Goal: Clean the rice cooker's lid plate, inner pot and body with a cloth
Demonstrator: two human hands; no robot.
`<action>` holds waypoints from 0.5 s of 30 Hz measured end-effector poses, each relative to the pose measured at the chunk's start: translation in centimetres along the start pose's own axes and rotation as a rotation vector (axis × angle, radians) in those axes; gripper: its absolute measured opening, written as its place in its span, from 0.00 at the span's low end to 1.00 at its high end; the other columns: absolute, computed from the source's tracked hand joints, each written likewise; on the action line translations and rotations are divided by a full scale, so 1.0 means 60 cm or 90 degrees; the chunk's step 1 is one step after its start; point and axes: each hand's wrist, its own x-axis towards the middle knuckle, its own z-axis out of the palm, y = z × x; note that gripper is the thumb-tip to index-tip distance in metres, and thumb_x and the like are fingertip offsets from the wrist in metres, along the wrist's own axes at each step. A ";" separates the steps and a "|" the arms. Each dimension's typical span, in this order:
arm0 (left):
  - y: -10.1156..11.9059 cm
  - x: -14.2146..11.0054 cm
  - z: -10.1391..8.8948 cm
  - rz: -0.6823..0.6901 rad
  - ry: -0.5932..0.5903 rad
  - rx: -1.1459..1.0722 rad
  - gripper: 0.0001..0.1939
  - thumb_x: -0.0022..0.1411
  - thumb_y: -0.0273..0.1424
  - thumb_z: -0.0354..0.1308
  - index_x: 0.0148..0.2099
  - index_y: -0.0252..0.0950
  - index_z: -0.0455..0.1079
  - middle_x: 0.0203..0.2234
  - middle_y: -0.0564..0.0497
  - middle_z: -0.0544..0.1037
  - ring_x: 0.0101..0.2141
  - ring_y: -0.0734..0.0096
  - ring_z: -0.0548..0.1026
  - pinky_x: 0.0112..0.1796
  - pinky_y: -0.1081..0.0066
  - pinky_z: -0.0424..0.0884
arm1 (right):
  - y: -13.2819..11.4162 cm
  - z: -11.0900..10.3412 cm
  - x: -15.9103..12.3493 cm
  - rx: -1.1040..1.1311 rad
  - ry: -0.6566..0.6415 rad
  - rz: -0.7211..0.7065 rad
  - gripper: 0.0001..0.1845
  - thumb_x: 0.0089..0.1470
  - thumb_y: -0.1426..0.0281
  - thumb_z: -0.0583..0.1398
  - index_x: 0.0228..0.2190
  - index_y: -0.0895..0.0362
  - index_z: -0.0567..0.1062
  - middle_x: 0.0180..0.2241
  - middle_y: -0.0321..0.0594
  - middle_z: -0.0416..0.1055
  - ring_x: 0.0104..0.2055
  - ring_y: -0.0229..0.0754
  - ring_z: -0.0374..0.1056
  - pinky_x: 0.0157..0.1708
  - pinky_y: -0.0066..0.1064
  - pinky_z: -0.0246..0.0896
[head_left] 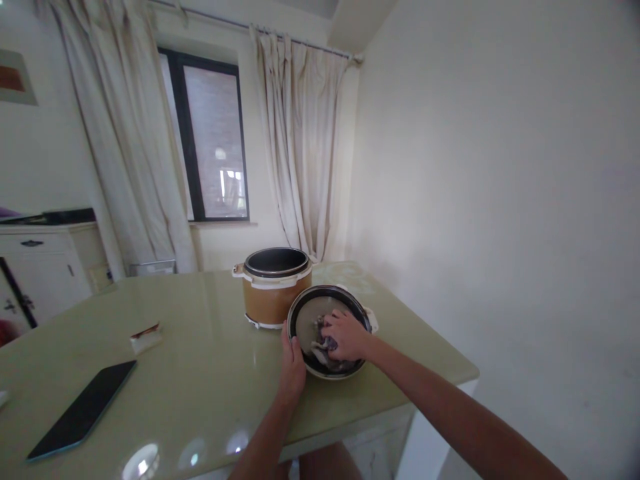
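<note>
A round pressure cooker lid (pixel 309 313) is tipped up on the table with its grey inner face and black rim toward me. My left hand (pixel 294 365) grips the lid's left edge, thumb at the front of the rim and fingers behind. My right hand (pixel 346 335) is closed around a crumpled grey cloth (pixel 321 352), which it presses against the inner face. Part of the cloth is hidden under my fingers. Just behind the lid stands the electric pressure cooker (pixel 270 301), tan with white trim, its top uncovered and a dark pot inside.
The glossy green table (pixel 200 393) ends at a corner on my right, near the white wall (pixel 500 200). To the left lie a dark tablet (pixel 83 410) and a small white packet (pixel 147 339). Curtains (pixel 305 147) and a window stand behind the table.
</note>
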 end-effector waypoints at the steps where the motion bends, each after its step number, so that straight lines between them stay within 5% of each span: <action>1: 0.000 0.000 0.000 0.001 -0.003 0.002 0.32 0.77 0.42 0.41 0.77 0.35 0.48 0.74 0.40 0.56 0.74 0.62 0.51 0.72 0.58 0.48 | 0.009 -0.005 0.000 -0.015 0.002 0.023 0.19 0.52 0.57 0.67 0.43 0.52 0.80 0.51 0.47 0.73 0.55 0.57 0.62 0.52 0.47 0.62; 8: 0.005 -0.001 -0.002 0.044 -0.040 0.018 0.31 0.77 0.41 0.39 0.77 0.37 0.48 0.75 0.43 0.54 0.74 0.65 0.50 0.72 0.61 0.44 | -0.011 -0.031 0.087 -0.049 0.119 0.298 0.20 0.61 0.62 0.60 0.52 0.55 0.76 0.55 0.56 0.70 0.60 0.62 0.60 0.55 0.56 0.59; 12: 0.001 -0.004 -0.004 0.028 -0.025 0.023 0.32 0.77 0.43 0.40 0.77 0.37 0.46 0.75 0.42 0.53 0.74 0.64 0.50 0.72 0.61 0.46 | -0.055 -0.008 0.098 0.044 0.105 0.224 0.25 0.60 0.57 0.60 0.55 0.55 0.74 0.59 0.55 0.67 0.62 0.62 0.58 0.58 0.58 0.58; 15: 0.002 -0.005 -0.004 0.013 -0.017 0.020 0.33 0.77 0.43 0.40 0.77 0.35 0.44 0.75 0.40 0.54 0.74 0.63 0.50 0.72 0.60 0.47 | -0.066 -0.050 0.068 0.117 0.052 0.166 0.29 0.62 0.57 0.59 0.61 0.51 0.70 0.68 0.52 0.59 0.67 0.63 0.54 0.59 0.60 0.58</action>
